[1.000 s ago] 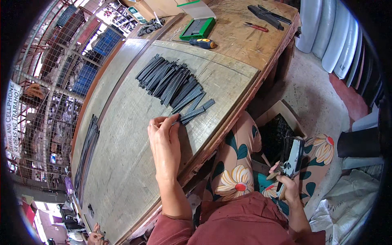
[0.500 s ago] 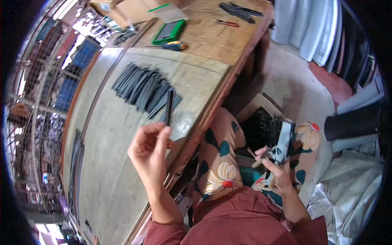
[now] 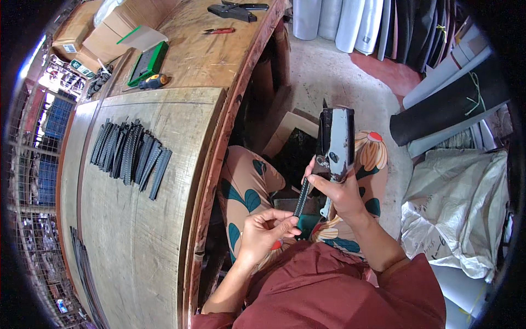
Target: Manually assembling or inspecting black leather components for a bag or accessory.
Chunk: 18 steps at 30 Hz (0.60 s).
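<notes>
Over my lap, my left hand (image 3: pixel 266 234) pinches the lower end of a short black strip (image 3: pixel 301 198) with a row of light marks along it. The strip slants up and right, its upper end at the thumb and fingers of my right hand (image 3: pixel 342 198). My right hand is wrapped round the handle of a worn grey-and-black pistol-shaped tool (image 3: pixel 341 137), with a pointed black tip at its far end. Whether my right fingers also grip the strip, I cannot tell. To the left, a heap of similar dark strips (image 3: pixel 129 153) lies on the wooden table (image 3: pixel 148 236).
Far on the table are a green case (image 3: pixel 147 64), an orange-and-black handle (image 3: pixel 154 81), red-handled snips (image 3: pixel 219 31) and black pliers-like tools (image 3: pixel 235 11). A cardboard box (image 3: pixel 276 134) with dark contents stands beyond my knees. Rolls (image 3: pixel 449 104) and a white sack (image 3: pixel 455 203) are at right.
My left hand has moved from over the table to my lap, bringing the strip to my right hand. My view has turned right.
</notes>
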{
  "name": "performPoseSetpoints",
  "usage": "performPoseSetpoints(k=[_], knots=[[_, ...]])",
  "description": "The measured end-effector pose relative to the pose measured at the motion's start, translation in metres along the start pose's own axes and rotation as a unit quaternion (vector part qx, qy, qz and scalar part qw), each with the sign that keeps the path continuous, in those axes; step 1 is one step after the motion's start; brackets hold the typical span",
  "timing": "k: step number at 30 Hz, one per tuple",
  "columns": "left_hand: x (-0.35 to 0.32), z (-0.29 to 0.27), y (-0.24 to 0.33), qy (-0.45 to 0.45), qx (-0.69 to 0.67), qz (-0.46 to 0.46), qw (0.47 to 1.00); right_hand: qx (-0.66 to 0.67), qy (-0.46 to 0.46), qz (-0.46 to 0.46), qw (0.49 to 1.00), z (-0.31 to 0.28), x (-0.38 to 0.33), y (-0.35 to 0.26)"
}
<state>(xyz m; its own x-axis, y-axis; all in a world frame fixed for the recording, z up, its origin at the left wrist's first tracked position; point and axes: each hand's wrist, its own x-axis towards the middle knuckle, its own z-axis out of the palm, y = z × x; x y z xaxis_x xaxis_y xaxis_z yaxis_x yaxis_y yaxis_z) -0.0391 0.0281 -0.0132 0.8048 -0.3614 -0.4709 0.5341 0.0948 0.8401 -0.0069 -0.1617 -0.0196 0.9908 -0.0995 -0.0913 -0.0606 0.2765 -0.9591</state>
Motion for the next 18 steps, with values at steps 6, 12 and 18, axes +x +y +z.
performPoseSetpoints(k=[6, 12, 18], knots=[[-0.005, -0.001, 0.0, -0.021, 0.067, 0.038, 0.997, -0.051, 0.019, -0.028, 0.998, 0.007, 0.004, -0.001], [0.001, 0.007, 0.015, -0.027, 0.314, 0.352, 0.881, -0.035, -0.015, 0.086, 0.996, 0.002, 0.005, 0.005], [0.007, 0.014, 0.032, -0.027, 0.295, 0.402, 0.866, 0.017, -0.062, 0.164, 0.984, -0.004, -0.006, 0.012]])
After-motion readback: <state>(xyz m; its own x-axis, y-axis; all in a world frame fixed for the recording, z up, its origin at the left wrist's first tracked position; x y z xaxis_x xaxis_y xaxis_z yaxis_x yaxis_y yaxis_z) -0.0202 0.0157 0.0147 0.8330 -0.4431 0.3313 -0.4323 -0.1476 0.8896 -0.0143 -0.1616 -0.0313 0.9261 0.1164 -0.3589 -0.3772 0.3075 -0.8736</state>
